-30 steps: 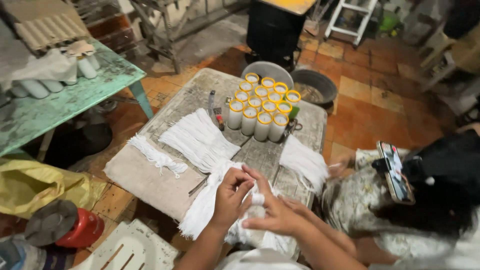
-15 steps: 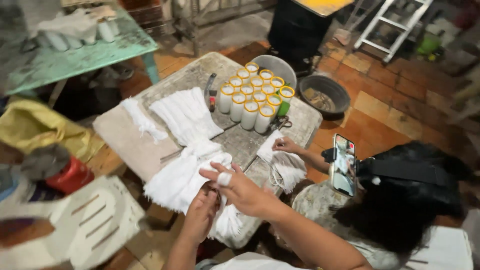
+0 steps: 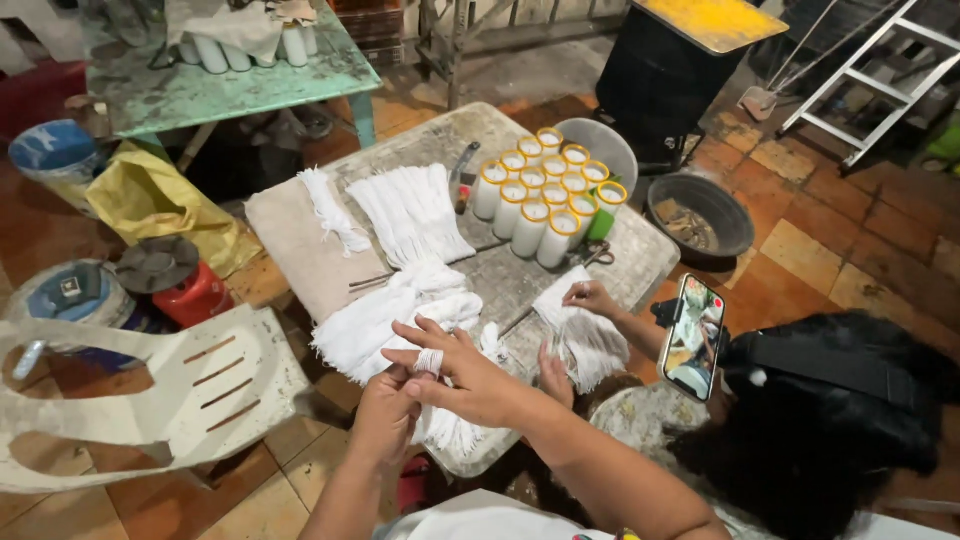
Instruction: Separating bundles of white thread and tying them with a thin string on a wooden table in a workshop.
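From the head camera, the right hand point(image 3: 462, 372) pinches a small bundle of white wicks point(image 3: 429, 361) between thumb and fingers, while the left hand point(image 3: 388, 412) closes round its lower end to keep the strands together. Both work just over the near edge of the stone table point(image 3: 640, 250), beside the heaped white wick strands point(image 3: 385, 322) and nearer than the cluster of white candles point(image 3: 545, 195), so fresh strands lie within reach.

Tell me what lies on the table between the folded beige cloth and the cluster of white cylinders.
In the head view, a fanned bundle of white strings lies between the beige cloth and the white cylinders, with a dark-handled tool beside the cylinders.
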